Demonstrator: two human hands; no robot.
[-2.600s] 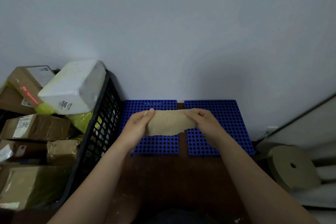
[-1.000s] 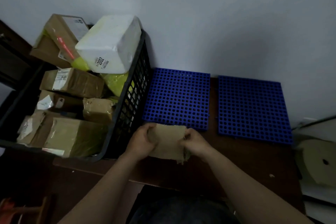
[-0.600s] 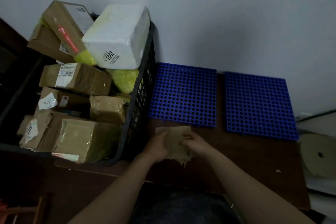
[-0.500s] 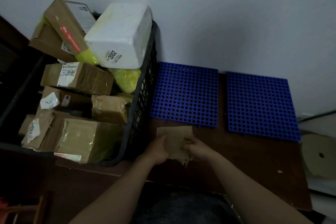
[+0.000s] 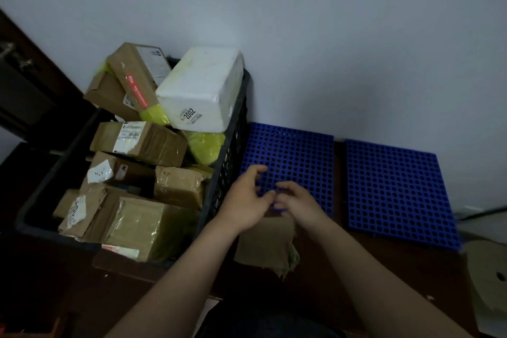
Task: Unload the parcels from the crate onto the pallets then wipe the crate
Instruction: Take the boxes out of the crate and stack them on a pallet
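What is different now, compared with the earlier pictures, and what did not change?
The left hand and right hand first held the cloth stretched above the pallets. They folded it, lowered it toward the person onto the table, and let go. Both hands now hold nothing, above the near edge of the left pallet. The parcels remain in the crate, and both pallets kept their places.

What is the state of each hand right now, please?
Left hand: open, holds nothing.
Right hand: open, fingers loosely curled, holds nothing.
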